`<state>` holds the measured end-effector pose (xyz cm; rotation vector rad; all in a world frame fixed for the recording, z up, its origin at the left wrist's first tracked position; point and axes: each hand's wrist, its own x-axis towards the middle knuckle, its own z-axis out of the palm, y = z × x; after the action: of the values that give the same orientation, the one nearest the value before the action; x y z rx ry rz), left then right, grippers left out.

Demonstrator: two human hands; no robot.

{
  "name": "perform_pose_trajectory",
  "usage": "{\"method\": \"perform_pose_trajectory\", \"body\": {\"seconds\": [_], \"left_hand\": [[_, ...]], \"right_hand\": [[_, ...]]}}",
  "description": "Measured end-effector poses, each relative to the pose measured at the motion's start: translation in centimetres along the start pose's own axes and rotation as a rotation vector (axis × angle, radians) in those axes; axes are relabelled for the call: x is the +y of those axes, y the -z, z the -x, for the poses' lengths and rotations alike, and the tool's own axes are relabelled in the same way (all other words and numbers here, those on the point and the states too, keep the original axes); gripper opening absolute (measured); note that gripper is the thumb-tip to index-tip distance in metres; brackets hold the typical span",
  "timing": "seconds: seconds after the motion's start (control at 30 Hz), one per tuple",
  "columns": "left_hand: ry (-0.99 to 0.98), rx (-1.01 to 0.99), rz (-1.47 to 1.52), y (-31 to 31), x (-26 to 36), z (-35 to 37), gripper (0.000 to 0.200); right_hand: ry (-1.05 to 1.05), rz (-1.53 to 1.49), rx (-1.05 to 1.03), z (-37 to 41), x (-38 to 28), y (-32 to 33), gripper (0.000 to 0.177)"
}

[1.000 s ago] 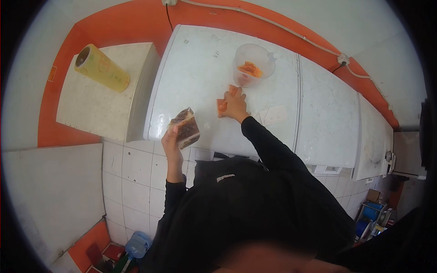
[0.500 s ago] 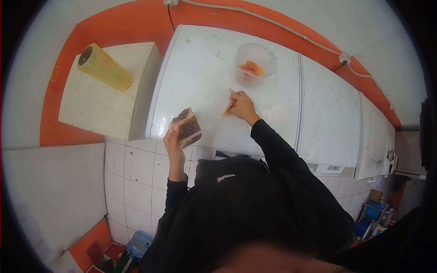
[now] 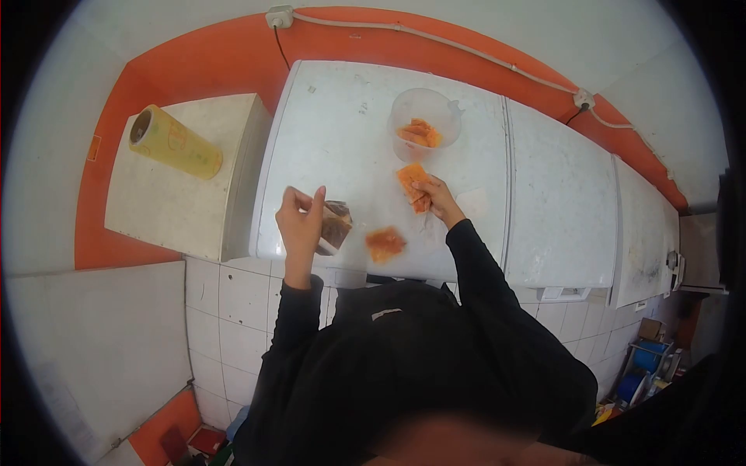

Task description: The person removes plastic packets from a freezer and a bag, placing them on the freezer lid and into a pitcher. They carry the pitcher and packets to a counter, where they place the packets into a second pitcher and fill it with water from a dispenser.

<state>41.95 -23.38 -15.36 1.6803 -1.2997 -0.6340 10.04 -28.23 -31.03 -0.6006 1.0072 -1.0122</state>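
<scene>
From my end: left hand (image 3: 299,221), mid-frame, has its fingers closed on a small clear bag (image 3: 336,229) of dark stuff. Right hand (image 3: 439,198) grips an orange piece (image 3: 413,185) just below the clear tub (image 3: 423,124). A loose orange piece (image 3: 385,242) sits near the white top's (image 3: 334,132) lower edge, so I reckon a sleeve nudge could knock it off.

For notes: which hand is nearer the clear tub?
Right. The right hand, gripping an orange piece, is just short of the clear tub; the left hand, farther left, holds a dark packet.

clear plastic jug (image 3: 423,123), see-through crinkly plastic bag (image 3: 336,227), white freezer lid (image 3: 342,132) kinda scuffed and matt, glossy white wall tiles (image 3: 233,299), yellowish cling-film roll (image 3: 175,143)
</scene>
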Motion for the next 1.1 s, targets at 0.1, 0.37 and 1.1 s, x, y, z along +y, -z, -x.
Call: {"method": "perform_pose_trajectory", "body": {"seconds": [0.1,0.37,1.1], "left_hand": [[-0.03,-0.022,-0.029,-0.4,2.6,-1.7,0.026],[-0.022,-0.351,-0.149,0.4,1.1,-2.2,0.025],[0.106,-0.232,-0.161,5.5,-2.2,0.5,0.026]], "right_hand": [[0.02,-0.095,-0.001,0.4,-0.3,0.5,0.044],[-0.052,0.479,-0.183,6.5,-4.9,-1.4,0.05],[-0.682,1.402,-0.995,2.8,4.6,-14.2,0.034]]}}
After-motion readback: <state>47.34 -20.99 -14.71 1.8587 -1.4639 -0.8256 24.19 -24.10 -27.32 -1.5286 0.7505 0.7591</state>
